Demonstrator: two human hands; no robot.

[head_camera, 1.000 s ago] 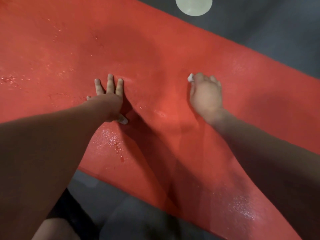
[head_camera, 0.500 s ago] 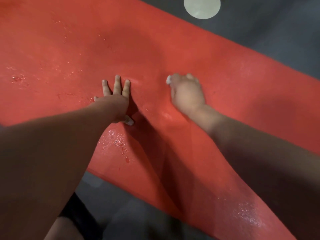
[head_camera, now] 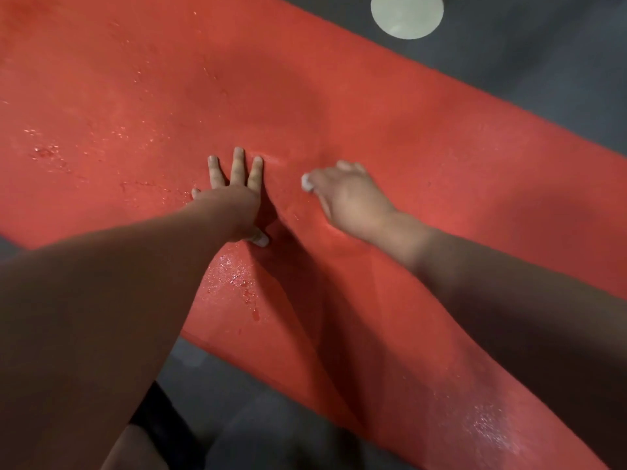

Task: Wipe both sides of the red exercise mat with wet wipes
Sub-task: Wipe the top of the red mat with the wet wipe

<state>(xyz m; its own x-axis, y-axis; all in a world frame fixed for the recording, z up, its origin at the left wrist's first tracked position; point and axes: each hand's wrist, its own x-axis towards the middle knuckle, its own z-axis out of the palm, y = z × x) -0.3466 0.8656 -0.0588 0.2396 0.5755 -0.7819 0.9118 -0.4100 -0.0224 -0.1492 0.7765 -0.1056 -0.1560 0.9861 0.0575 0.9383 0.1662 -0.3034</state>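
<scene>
The red mat (head_camera: 407, 137) is spread on the grey floor (head_camera: 543, 69). It is pressed by the left hand (head_camera: 234, 201), fingers (head_camera: 237, 164) straight and apart. A wet wipe (head_camera: 308, 182) is gripped in the curled right hand (head_camera: 349, 198). Bare mat is seen on both sides; a pale disc (head_camera: 407, 15) is seen past the far edge.

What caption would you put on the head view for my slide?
Left hand pressed flat on the red exercise mat while the right hand holds a wet wipe against it.
</scene>
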